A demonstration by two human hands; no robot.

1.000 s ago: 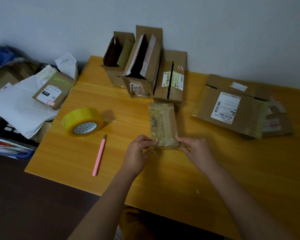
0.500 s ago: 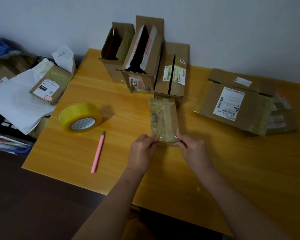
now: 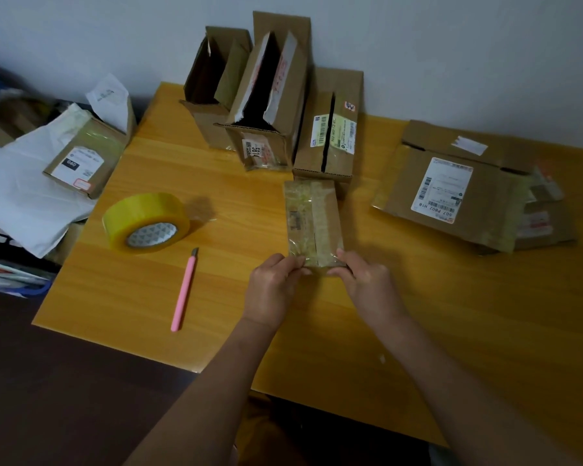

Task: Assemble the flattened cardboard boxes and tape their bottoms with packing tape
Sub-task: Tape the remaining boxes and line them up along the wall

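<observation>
- A small cardboard box [image 3: 313, 220], covered with shiny packing tape, lies on the yellow wooden desk [image 3: 451, 314], near its middle.
- The left hand [image 3: 276, 290] pinches the near left corner of this box with curled fingers, and the right hand [image 3: 364, 287] grips the near right corner in the same way.
- Just behind the small box stands a closed box with barcode labels [image 3: 330, 136]; they seem to touch, but I cannot tell for sure.
- Left of it, against the wall, are two open boxes: a tall open box [image 3: 270, 95] with its flaps up, and another open box [image 3: 212, 82] beside it.
- A roll of yellow packing tape [image 3: 145, 222] lies on the desk to the left of the hands, and a pink utility knife [image 3: 184, 290] lies in front of it, apart from the roll.
- On the right side of the desk is a pile of flattened boxes [image 3: 468, 193], the top one with a white shipping label.
- Beyond the left edge of the desk are white paper sheets [image 3: 24, 196] and a labelled box [image 3: 88, 159].
</observation>
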